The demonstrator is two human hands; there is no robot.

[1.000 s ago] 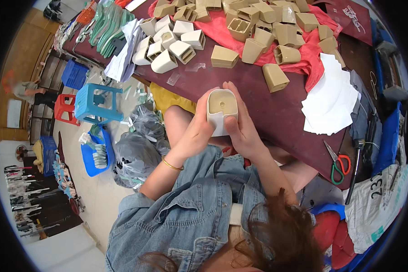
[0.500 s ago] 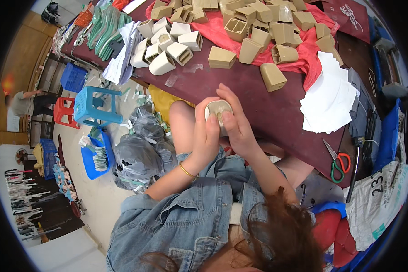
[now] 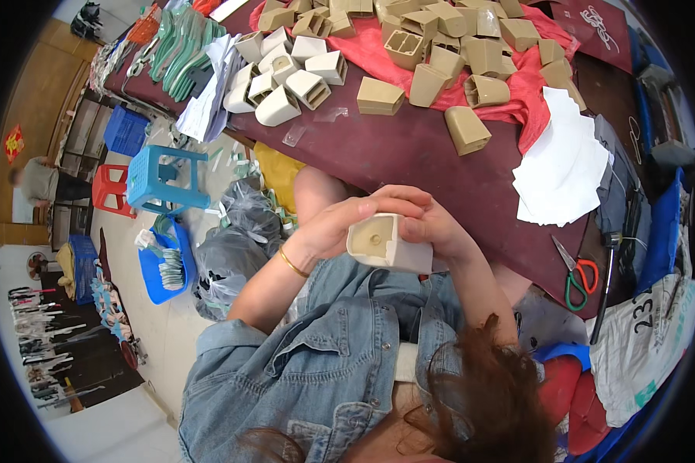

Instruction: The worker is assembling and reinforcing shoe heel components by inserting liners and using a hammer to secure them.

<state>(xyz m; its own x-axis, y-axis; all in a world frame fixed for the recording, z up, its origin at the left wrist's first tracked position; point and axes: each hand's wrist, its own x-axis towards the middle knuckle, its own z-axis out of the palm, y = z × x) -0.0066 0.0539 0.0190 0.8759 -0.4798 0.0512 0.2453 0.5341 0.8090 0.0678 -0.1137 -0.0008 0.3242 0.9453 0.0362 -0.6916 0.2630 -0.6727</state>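
Between my two hands, above my lap at the table's near edge, is a cream-white hollow plastic block [image 3: 405, 253] with one rounded end. Its recessed side, with a small round boss inside, faces up and to the left. My left hand [image 3: 338, 221] wraps over its left and far side, fingers closed. From the right, my right hand [image 3: 442, 229] grips it, the thumb lying at its upper edge. Several similar white blocks [image 3: 278, 106] stand grouped on the dark red tablecloth [image 3: 324, 147]. Many tan blocks [image 3: 380, 96] lie to their right, partly on a red plastic sheet [image 3: 363, 54].
White paper sheets [image 3: 557, 166] and scissors [image 3: 575, 274] with red and green handles lie at the right. A blue stool [image 3: 166, 179], a blue basin [image 3: 162, 266] and grey plastic bags [image 3: 235, 251] stand on the floor at left. Another person [image 3: 42, 181] is far left.
My hands have come down and nearer to me, turning the white block from upright onto its side so its recessed face shows. My thumbs have left its recess.
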